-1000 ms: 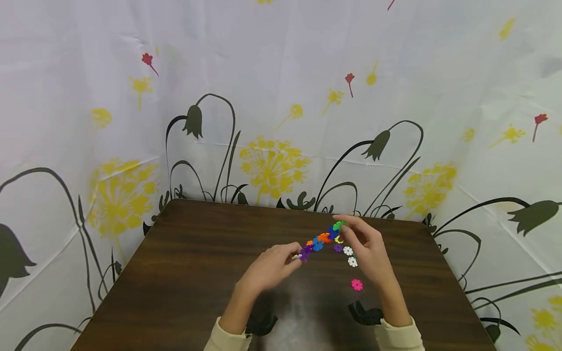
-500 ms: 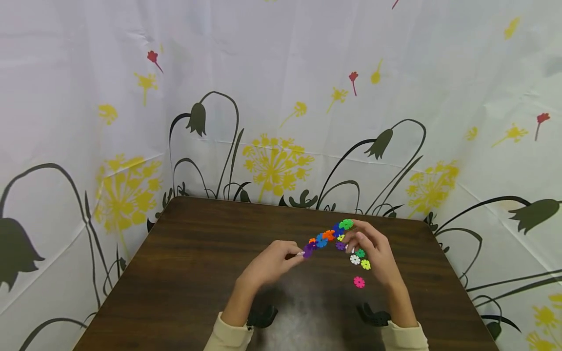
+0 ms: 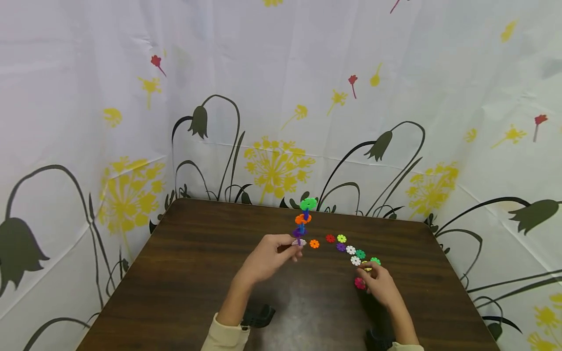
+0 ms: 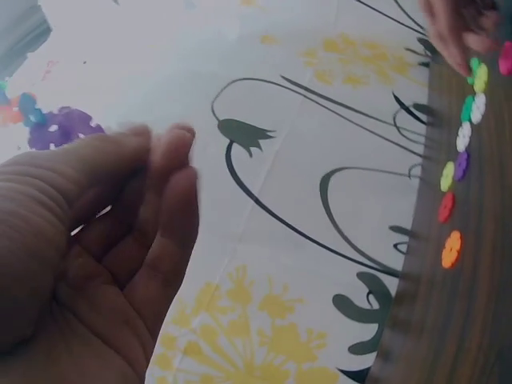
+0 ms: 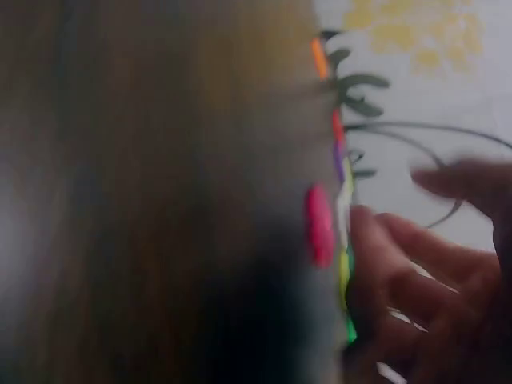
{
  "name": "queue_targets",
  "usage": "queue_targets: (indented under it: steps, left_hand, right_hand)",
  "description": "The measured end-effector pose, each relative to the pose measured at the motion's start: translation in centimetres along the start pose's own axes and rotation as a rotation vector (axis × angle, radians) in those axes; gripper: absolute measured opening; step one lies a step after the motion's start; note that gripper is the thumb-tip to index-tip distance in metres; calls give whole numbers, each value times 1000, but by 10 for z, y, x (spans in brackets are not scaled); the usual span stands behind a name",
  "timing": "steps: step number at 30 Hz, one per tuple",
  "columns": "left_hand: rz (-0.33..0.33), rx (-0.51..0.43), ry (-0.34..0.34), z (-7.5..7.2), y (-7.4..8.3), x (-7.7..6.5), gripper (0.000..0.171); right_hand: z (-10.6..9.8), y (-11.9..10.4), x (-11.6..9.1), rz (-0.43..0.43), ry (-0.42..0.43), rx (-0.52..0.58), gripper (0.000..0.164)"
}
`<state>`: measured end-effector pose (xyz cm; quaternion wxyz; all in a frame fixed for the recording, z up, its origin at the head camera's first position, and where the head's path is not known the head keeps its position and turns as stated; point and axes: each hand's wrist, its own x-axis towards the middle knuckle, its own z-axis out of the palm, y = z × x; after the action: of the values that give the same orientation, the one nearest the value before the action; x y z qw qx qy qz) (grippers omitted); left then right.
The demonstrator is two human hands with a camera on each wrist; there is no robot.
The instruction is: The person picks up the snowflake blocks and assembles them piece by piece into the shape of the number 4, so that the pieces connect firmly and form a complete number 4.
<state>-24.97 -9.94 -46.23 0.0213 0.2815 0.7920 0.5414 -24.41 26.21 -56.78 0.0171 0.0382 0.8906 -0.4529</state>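
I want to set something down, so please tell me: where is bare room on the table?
The table is bare from the left hand to the left edge, and from the right hand to the right edge. It is crowded right of centre, along the loose discs, orange disc to pink disc.

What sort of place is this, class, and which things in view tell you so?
Probably an indoor tabletop play or craft spot, though little else of the room shows: a dark wood-look table, a flower-printed sheet or curtain behind it, and small colourful flower-shaped discs lying on top.
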Motion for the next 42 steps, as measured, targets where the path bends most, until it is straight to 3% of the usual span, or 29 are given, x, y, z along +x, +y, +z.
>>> queue_targets:
  steps: [4, 9, 22, 28, 35, 38, 42]
  left_hand:
    - [-12, -83, 2, -2, 0, -1, 25]
    - [-30, -138, 10, -2, 4, -1, 25]
    - [43, -87, -11, 0, 17, -4, 30]
    - [59, -99, 9, 1, 17, -3, 30]
    - [55, -61, 19, 8, 13, -8, 32]
    - [52, -53, 27, 12, 13, -7, 31]
    - [83, -36, 42, 15, 16, 0, 32]
  right_hand:
    - [0, 11, 0, 36, -84, -44, 47]
    - [0, 11, 0, 13, -93, -62, 46]
    - [-10, 15, -9, 26, -125, -114, 34]
    - [-12, 13, -6, 19, -165, -52, 25]
    - [-3, -16, 1, -40, -220, 74, 40]
    - [3, -41, 4, -72, -191, 157, 44]
    - [3, -80, 11, -180, -164, 269, 47]
